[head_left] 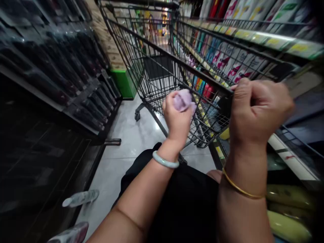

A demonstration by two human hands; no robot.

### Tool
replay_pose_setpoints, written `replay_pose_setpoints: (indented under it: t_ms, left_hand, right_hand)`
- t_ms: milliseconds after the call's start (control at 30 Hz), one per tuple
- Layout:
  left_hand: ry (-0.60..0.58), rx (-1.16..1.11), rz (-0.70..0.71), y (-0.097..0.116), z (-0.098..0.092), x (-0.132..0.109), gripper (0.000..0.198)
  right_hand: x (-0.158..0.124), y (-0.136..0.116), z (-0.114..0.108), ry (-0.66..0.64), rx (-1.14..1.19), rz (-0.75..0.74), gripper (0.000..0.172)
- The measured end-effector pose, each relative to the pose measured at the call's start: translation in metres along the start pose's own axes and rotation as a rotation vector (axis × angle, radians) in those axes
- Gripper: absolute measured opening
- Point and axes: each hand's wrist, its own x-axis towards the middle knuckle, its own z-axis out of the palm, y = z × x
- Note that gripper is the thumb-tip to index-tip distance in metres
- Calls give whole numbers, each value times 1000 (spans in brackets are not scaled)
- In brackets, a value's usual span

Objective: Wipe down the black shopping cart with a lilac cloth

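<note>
My left hand (174, 119), with a pale green bangle at its wrist, is closed around a crumpled lilac cloth (183, 99). It is held in front of the wire side of a dark shopping cart (162, 50). My right hand (263, 108), with a thin gold bangle on the wrist, makes a fist at the near right end of the cart's top bar. Its fingertips are mostly hidden behind the thumb and palm. The cart stands tilted across the view, its basket showing bare wire mesh.
Shelves with bottles and price strips (272, 40) run along the right. Packaged goods hang on a dark rack (58, 64) at left, beside a green box (123, 84). A bottle (81, 198) stands on the tiled floor (113, 168) at lower left.
</note>
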Motion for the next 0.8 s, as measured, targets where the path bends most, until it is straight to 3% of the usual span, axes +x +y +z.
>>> replay_pose_setpoints:
  t_ms: [167, 267, 333, 433, 500, 700, 800]
  left_hand:
    - [-125, 33, 352, 50, -1, -38, 40]
    - [-173, 71, 505, 47, -8, -32, 40]
    - [-95, 105, 483, 28, -11, -13, 43]
    - [89, 74, 130, 1, -12, 13, 44]
    - [98, 33, 27, -1, -11, 14, 45]
    - [-121, -36, 371, 54, -12, -35, 34]
    - [-104, 5, 402, 46, -15, -25, 36]
  right_hand:
    - [0, 5, 7, 70, 10, -4, 61]
    - [0, 5, 8, 94, 36, -1, 60]
    - [0, 3, 7, 91, 25, 1, 59]
    - [-2, -2, 5, 64, 2, 12, 55]
    - [-2, -5, 4, 47, 7, 2, 53]
    - [-3, -15, 3, 34, 50, -27, 49]
    - [-4, -16, 2, 29, 75, -29, 49]
